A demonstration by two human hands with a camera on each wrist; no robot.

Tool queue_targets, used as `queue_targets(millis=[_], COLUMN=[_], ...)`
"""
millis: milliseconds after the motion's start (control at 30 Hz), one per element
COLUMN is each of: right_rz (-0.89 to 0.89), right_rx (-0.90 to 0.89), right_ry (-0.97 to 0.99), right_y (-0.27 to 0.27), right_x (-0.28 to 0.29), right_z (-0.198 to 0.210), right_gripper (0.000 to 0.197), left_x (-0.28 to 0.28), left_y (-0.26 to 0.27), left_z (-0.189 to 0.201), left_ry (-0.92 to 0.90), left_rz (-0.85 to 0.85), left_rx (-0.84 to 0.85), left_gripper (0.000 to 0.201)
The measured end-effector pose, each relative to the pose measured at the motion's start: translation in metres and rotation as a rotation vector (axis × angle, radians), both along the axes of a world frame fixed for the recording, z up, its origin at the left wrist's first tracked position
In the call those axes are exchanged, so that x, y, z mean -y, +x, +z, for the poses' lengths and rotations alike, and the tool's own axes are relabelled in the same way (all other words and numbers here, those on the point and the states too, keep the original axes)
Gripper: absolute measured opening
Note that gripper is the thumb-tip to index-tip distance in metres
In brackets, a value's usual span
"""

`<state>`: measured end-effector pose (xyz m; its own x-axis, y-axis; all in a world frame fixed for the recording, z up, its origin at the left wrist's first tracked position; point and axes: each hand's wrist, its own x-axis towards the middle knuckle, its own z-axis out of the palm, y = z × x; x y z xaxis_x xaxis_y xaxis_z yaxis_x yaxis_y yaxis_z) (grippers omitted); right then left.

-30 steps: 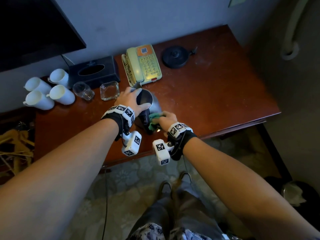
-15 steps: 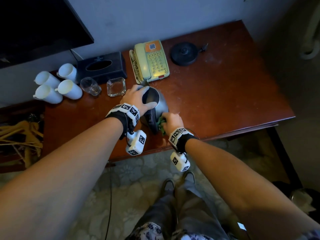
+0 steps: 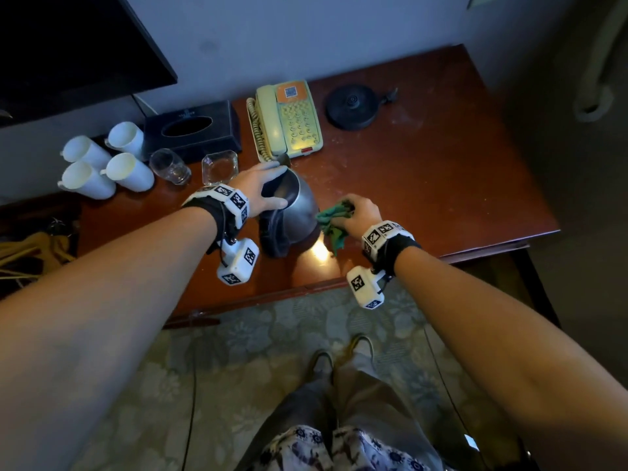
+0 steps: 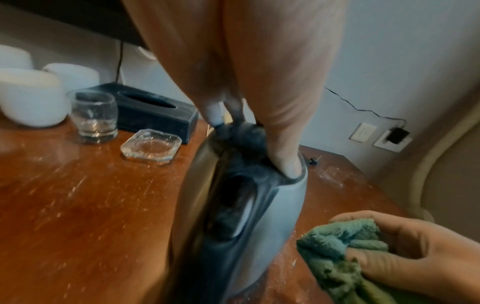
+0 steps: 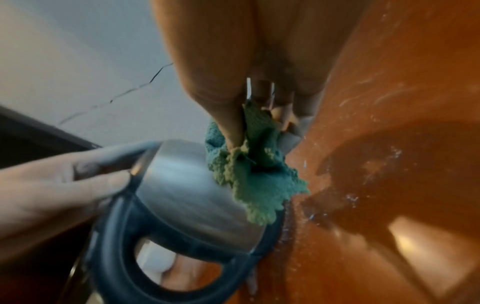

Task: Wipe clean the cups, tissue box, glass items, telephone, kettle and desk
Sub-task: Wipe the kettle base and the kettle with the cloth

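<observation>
Two hands work at a wooden desk (image 3: pixel 424 171), where a steel kettle (image 3: pixel 299 212) stands near the front edge. Left hand (image 3: pixel 261 190) has its grip clamped over the kettle's rim. Right hand (image 3: pixel 362 214), its grip clenched on a green cloth (image 3: pixel 331 220), holds the cloth against the kettle's side.

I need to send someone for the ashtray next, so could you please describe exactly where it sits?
On the red-brown desk, find the black tissue box against the wall. The glass ashtray lies just in front of its right end, left of the kettle. It is low, square and clear, unlike the taller round drinking glass to its left.
</observation>
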<state>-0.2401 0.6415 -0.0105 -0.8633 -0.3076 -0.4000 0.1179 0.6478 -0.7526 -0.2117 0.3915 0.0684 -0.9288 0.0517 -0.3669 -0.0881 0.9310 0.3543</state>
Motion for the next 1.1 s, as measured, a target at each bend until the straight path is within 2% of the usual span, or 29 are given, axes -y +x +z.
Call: queue_targets(millis=[100, 167, 233, 333, 467, 600, 667, 733, 800, 867, 900, 933, 967, 1033, 1100], right_rz=[-0.048, -0.057, -0.045, 0.008, 0.053, 0.053, 0.054, 0.033, 0.016, 0.026, 0.035, 0.045, 0.062, 0.120, 0.229], right_rx=[0.119, 0.157, 0.162, 0.131, 0.106, 0.114, 0.084, 0.006, -0.058, -0.116, -0.157, -0.186, -0.204, -0.204, -0.181], right_ry=[-0.155, -0.208, -0.259, -0.276, -0.264, -0.336, -0.397, -0.420, -0.407, -0.381, -0.373, -0.369, -0.377, -0.372, -0.350], right_y=[0.002, 0.001, -0.001, -0.005, -0.012, -0.011, -0.011, -0.010, -0.011, -0.009, -0.007, -0.006, -0.003, 0.005, 0.011], right_x=[0.003, 0.007, 0.013, 0.024, 0.028, 0.028, 0.033, 0.043, 0.058, 0.075, 0.083, 0.093, 0.102, 0.121, 0.136], right_z=[0.007, 0.013, 0.021, 0.035, 0.043, 0.061, 0.070, 0.077, 0.083, 0.095, 0.100, 0.104, 0.107, 0.113, 0.115], right_gripper=[0.036, 0.036, 0.031, 0.025, 0.027, 0.021, 0.021, 0.024, 0.019, 0.019, 0.019, 0.019, 0.021, 0.026, 0.020], left_x=[0.003, 0.004, 0.005, 0.006, 0.009, 0.006, 0.005, 0.010, 0.018, 0.020, 0.018, 0.017, 0.017, 0.018, 0.021], left_y=[-0.005, -0.002, 0.007, 0.024, 0.024, 0.016, 0.019, 0.027, 0.037, 0.050, 0.057, 0.064, 0.071, 0.084, 0.092], left_z=[0.005, 0.006, 0.005, 0.000, 0.008, 0.018, 0.019, 0.019, 0.021, 0.030, 0.035, 0.039, 0.043, 0.045, 0.040], left_ry=[-0.086, -0.161, -0.204, -0.155, -0.128, -0.179, -0.159, -0.070, 0.076, 0.388, 0.595, 0.780, 0.918, 1.066, 1.120], left_rz=[-0.063, 0.034, 0.170, 0.215, 0.143, -0.031, 0.094, 0.321, 0.552, 0.778, 0.878, 0.946, 0.973, 0.960, 0.938], left_rx=[0.035, 0.027, 0.057, 0.069, 0.069, -0.053, -0.108, -0.129, -0.140, -0.134, -0.101, -0.043, 0.020, 0.083, 0.006], left_gripper=[0.088, 0.094, 0.086, 0.081, 0.101, 0.088, 0.081, 0.073, 0.055, 0.033, 0.026, 0.028, 0.035, 0.040, 0.032])
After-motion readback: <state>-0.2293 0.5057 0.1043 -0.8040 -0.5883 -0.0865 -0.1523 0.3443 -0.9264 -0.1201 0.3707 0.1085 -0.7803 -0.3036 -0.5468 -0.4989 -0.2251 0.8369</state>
